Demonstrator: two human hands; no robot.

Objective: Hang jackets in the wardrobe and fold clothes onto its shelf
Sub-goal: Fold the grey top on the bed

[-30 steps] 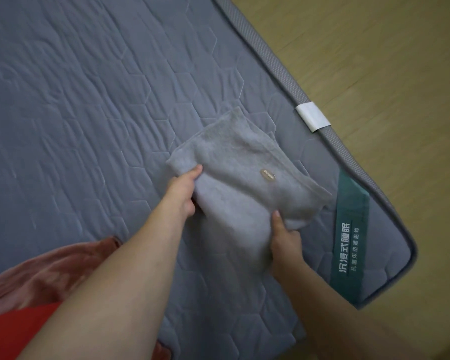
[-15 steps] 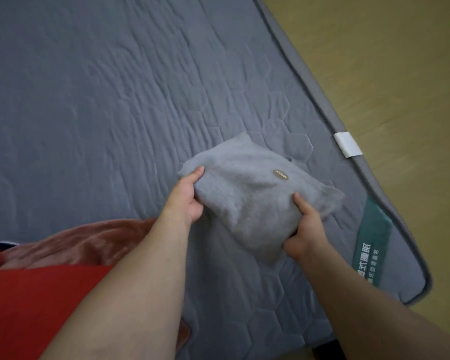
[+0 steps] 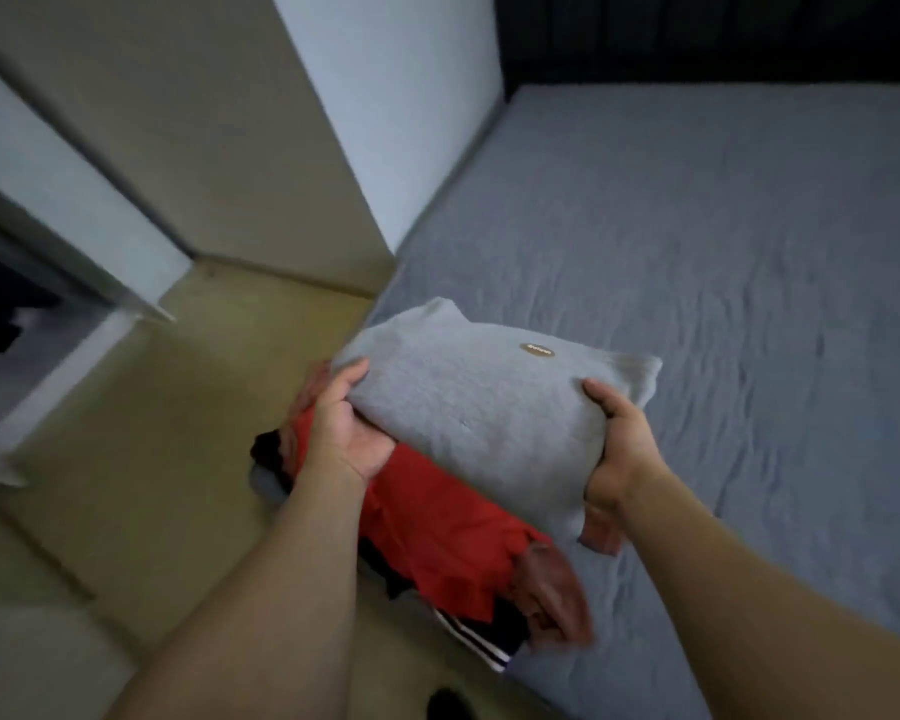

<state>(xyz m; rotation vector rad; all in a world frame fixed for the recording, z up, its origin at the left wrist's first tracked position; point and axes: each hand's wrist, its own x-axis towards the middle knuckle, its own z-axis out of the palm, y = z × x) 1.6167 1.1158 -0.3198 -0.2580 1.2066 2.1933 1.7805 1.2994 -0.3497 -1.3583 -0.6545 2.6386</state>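
Nearest you: both forearms reach out. Your left hand [image 3: 352, 433] grips the left end of the folded grey top [image 3: 489, 407], thumb on top, fingers curled underneath. Your right hand [image 3: 617, 444] grips the right end the same way, thumb over the edge, fingers hidden below. Holding both ends looks deliberate: it keeps the fold flat so the top doesn't spill open in transit.

The top is off the bed [image 3: 723, 304], held in the air over the bed's left edge, above the pile. Brown tag faces up.

Under it: the red garment [image 3: 437, 522] heaped at the bed's edge, a pinkish one [image 3: 552, 589] beside it, a dark striped piece [image 3: 474, 641] poking out below. My read is these are not yet folded.

Left: floor [image 3: 152, 459]. Far left: a dark opening [image 3: 1, 304], likely the wardrobe, too blurred to confirm.

Versus half a second ago: the top lay on the bed with your hands at its ends; now it's lifted and your view has swung left toward the wall [image 3: 411, 96] and that opening. Grip unchanged. Frame is motion-blurred.
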